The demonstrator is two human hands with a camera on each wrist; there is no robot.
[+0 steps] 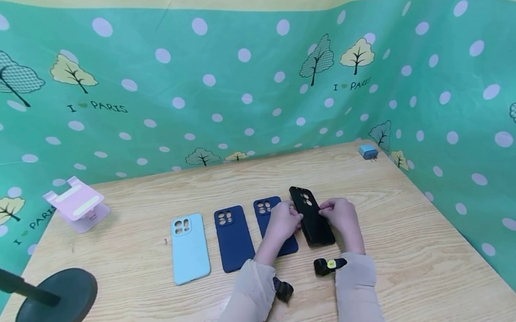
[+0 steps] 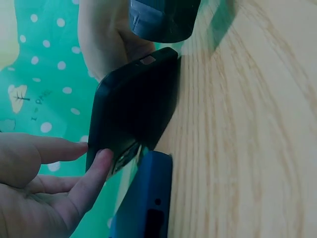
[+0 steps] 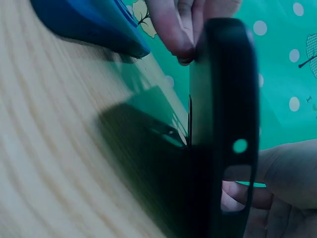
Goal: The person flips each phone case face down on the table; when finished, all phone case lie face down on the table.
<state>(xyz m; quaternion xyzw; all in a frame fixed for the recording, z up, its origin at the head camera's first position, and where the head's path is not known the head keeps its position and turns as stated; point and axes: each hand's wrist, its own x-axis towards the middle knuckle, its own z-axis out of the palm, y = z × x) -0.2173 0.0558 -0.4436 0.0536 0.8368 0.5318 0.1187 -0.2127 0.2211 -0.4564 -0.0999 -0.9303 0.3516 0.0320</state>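
A black phone case (image 1: pixel 311 218) is lifted a little off the table, with camera cut-outs toward its far end. My left hand (image 1: pixel 284 222) pinches its left edge between thumb and fingertips; the left wrist view shows these fingers (image 2: pixel 91 183) at the case's rim. On the opposite edge, my right hand (image 1: pixel 341 216) grips with thumb and fingers. Seen end-on in the right wrist view, the case (image 3: pixel 230 99) has a round hole and a slot, with right-hand fingers behind it. Partly under my left hand lies a dark blue phone case (image 1: pixel 264 218).
Left of it lie another dark blue case (image 1: pixel 235 243) and a light blue case (image 1: pixel 190 253). A pink phone stand (image 1: pixel 78 202) stands at the back left, and a black round-based stand (image 1: pixel 71 304) at the front left. A blue charger (image 1: pixel 368 151) sits at the far right corner.
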